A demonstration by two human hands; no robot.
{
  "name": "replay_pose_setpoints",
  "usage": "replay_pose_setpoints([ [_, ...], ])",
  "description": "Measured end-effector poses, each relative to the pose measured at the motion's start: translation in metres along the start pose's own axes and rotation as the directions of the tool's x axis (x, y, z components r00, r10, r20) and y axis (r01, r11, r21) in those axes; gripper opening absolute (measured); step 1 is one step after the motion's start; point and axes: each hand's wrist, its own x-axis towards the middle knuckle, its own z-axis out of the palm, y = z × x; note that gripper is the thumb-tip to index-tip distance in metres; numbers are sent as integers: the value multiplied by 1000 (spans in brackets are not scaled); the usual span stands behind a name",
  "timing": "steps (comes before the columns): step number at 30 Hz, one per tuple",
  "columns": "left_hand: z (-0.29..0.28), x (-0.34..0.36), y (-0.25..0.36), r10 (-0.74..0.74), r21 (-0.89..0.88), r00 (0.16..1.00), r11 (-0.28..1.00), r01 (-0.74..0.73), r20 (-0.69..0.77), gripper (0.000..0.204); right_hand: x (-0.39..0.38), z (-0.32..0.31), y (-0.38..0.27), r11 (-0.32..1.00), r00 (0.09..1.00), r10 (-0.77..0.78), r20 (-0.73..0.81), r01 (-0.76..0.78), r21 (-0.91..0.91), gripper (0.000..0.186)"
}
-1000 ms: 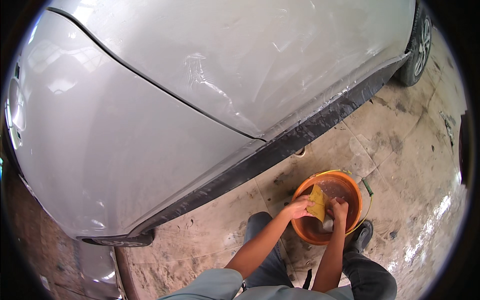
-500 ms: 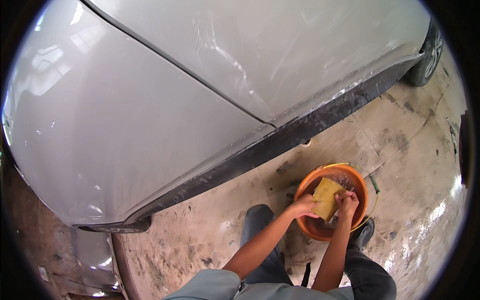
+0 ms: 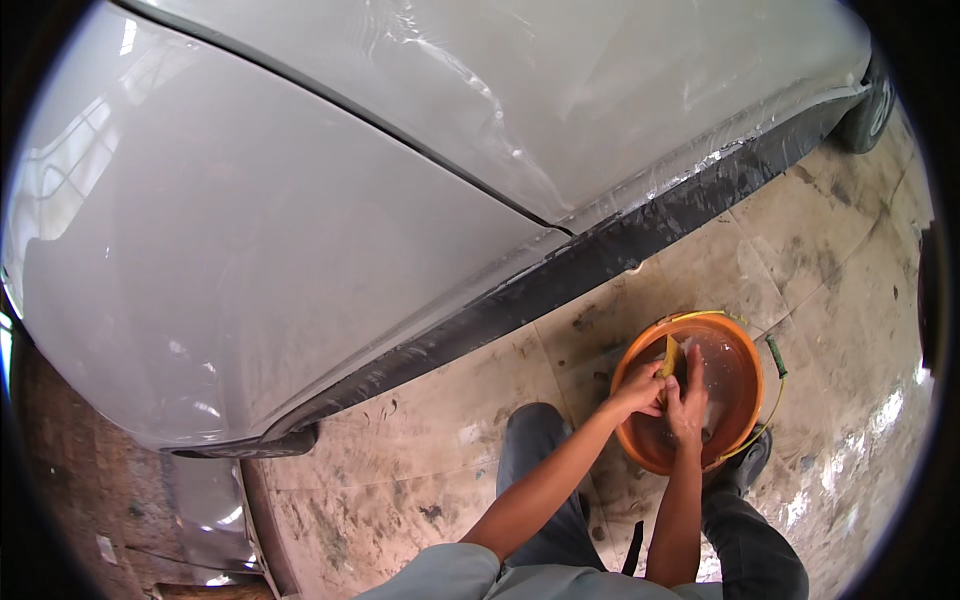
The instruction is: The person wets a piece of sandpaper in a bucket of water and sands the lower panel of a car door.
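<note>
Both hands are over an orange bucket (image 3: 745, 425) with water in it. My left hand (image 3: 638, 387) pinches the lower end of a flat yellow rectangular sheet (image 3: 668, 358), now seen nearly edge-on. Its material is hard to make out. Close against it is my right hand (image 3: 686, 408), fingers extended upward and thumb toward the left hand. Whether the right hand also grips the sheet is partly hidden. Something pale shows in the water beside the right hand.
A silver-grey car (image 3: 330, 230) with a wet, streaked door (image 3: 600, 110) and a dark sill (image 3: 560, 285) stands in front. The bucket's green-gripped handle (image 3: 775, 357) hangs to its right. Under everything lies a stained, partly wet floor (image 3: 440, 440). My shoe (image 3: 752, 462) is next to the bucket.
The yellow sheet has turned from broad face to nearly edge-on. My right hand's fingers have gone from pinching its edge to stretched out. The view has shifted slightly.
</note>
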Motion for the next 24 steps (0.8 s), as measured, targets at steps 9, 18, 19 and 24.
replay_pose_setpoints([
  [9, -22, 30, 3, -94, 0, 993, 996, 95, 68, 54, 13, -8, 24, 943, 931, 171, 323, -59, -329, 104],
  [18, -4, 29, 11, 154, 398, 985, 901, -171, 75, 50, 3, 12, 129, 735, 711, 435, 553, 74, -674, 54],
  [19, -8, 21, 12, 294, 449, 950, 838, -311, 109, 49, 8, 6, 140, 817, 764, 415, 493, -74, -572, 49],
  [24, -53, -121, 95, 432, 632, 894, 661, -405, 122, 45, 20, 5, 20, 308, 643, 755, 127, -519, 797, 39],
])
